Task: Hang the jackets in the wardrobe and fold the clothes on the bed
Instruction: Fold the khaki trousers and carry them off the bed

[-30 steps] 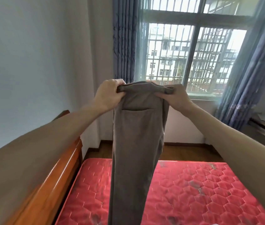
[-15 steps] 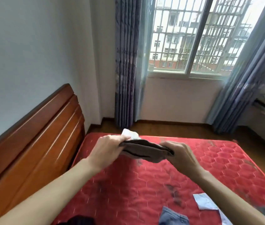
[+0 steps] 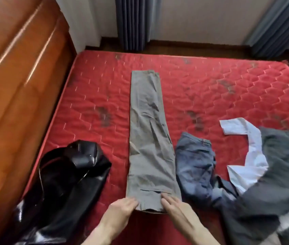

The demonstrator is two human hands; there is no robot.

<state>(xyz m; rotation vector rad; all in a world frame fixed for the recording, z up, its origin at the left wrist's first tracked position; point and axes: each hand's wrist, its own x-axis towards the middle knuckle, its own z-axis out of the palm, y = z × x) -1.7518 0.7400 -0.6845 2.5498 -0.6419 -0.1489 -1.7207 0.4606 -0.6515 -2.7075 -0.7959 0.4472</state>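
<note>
Pressing both hands flat on grey trousers [image 3: 149,138] waistband, on mattress [image 3: 210,85].

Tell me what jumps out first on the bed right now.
The grey trousers lie flat, lengthwise down the middle of the red mattress, both hands at the waistband: left hand, right hand. A shiny black jacket lies left, crumpled blue jeans right.

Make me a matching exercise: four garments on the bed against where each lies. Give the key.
Things:
1. grey trousers
2. black jacket
3. jeans
4. white shirt

Places:
A. crumpled just right of the trousers
B. nearest the headboard
C. flat under both hands
D. partly under a dark garment

Pairs: 1-C, 2-B, 3-A, 4-D
</note>
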